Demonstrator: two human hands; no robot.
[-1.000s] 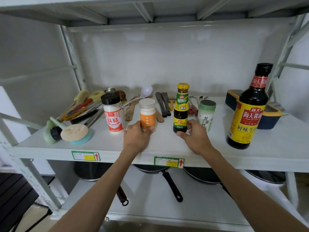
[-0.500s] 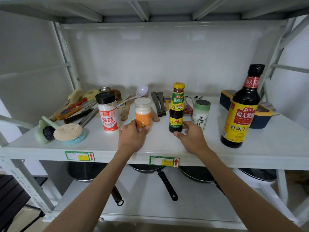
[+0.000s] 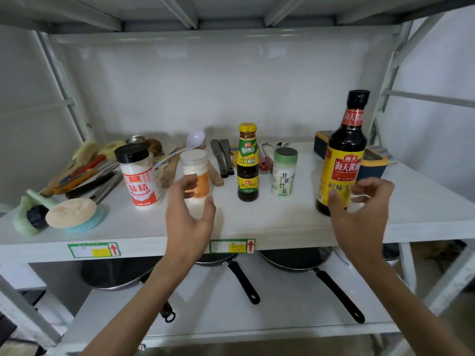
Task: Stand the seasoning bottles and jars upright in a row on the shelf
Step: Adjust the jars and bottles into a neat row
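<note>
Gripping a white-capped jar (image 3: 194, 181) between thumb and fingers, the left hand (image 3: 189, 219) holds it above the shelf (image 3: 282, 222) edge. The right hand (image 3: 359, 214), fingers spread loose, flanks the big soy sauce bottle (image 3: 343, 155) standing upright.

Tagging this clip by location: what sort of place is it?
Probably a kitchen storage rack: a white metal shelf with a tall dark soy sauce bottle, black frying pans below and a heap of cooking utensils.

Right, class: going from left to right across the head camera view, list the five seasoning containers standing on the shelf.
Black-capped white shaker → orange-labelled white jar, gripped by the left hand → yellow-capped sauce bottle → green-capped salt tube → large soy sauce bottle, with the right hand open at its base.
</note>
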